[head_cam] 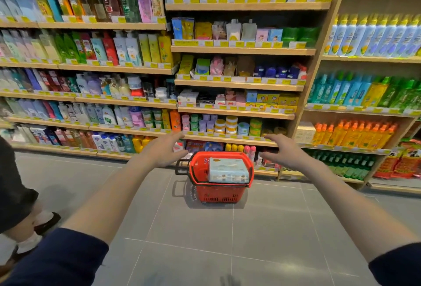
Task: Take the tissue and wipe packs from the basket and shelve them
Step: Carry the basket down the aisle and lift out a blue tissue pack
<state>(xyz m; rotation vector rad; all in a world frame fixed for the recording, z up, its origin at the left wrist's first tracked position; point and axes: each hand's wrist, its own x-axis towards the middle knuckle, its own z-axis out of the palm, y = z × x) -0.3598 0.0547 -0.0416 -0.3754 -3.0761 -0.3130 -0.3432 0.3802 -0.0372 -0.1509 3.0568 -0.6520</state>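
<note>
Both arms out in dark navy sleeves, forearms bare. Left hand (164, 151) and right hand (282, 151) both spread wide, fingers splayed, palms turned in toward each other, holding nothing.

Target sits between the two hands and just past them, lower in view: red plastic shopping basket (219, 191) standing on the grey tiled floor (205, 240), black handle sticking out on the left-hand side. Riding on top of it: a pale blue soft-wrapped rectangular tissue pack (228, 170), lying flat, top face up. Long axis runs across, from the left hand's side to the right hand's side, far end skewed slightly. That suits a two-handed grab on the short ends. Neither hand clearly nearer; roughly even. Any packs under it: can't tell.

Beyond the basket: wooden store shelving (237, 113) full of bottles, jars, boxes. Shelf slot for the pack not identifiable.
</note>
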